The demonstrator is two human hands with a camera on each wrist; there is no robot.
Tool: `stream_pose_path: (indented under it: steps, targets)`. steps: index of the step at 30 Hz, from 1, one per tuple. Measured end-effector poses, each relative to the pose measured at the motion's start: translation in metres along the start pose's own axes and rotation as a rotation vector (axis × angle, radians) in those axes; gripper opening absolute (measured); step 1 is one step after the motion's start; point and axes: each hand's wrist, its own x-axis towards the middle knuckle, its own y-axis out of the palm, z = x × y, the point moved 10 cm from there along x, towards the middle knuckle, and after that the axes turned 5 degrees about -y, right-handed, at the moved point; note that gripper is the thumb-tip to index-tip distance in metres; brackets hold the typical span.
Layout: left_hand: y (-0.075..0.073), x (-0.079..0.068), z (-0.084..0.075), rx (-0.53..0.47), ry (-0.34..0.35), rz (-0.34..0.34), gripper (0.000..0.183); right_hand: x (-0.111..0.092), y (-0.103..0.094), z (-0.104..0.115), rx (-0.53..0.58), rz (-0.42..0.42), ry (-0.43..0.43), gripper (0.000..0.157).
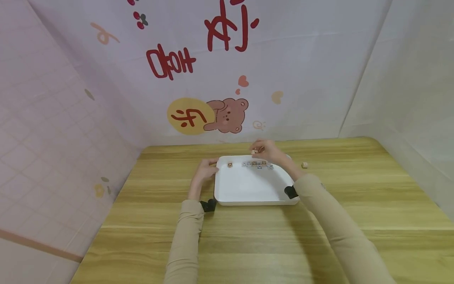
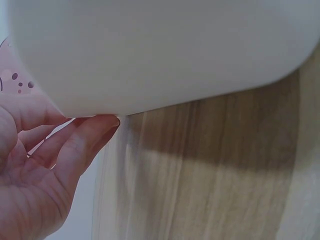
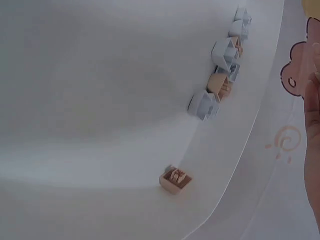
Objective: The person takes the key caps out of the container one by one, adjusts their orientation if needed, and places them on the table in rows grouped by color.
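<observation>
Fingers of right hand tight around keycap, of left hand around tray edge

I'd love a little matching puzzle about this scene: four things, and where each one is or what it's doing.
1. Left hand
2. Right hand
3. Lone pale keycap
4. Bear picture

A. On the table, right of the tray
B. Pinching a small keycap
C. On the backdrop
D. At the tray's left edge

Pairs: 1-D, 2-B, 3-A, 4-C
</observation>
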Motion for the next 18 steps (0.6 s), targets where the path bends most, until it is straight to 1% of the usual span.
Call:
stream_pose_path:
  steps: [4,6,9,14,18]
  targets:
    - [0.000,0.000,0.000,0.006,-0.009,-0.002,0.054,-0.013,-0.020,-0.011,0.035,-0.035,0.042,0.036]
    - [0.000,0.000,-0.001,0.007,-0.006,-0.002,0.054,-0.021,-0.031,-0.018,0.021,-0.059,0.064,0.037]
    - [-0.001,0.000,-0.002,0.003,-0.005,-0.004,0.054,-0.035,-0.048,-0.030,0.016,-0.102,0.101,0.033]
    - [-0.002,0.000,-0.002,0.004,0.003,-0.010,0.053,-0.062,-0.074,-0.056,0.012,-0.141,0.230,0.037]
    - [-0.001,-0.002,-0.002,0.004,0.002,-0.004,0.053,-0.085,-0.095,-0.074,-0.017,-0.182,0.266,0.038]
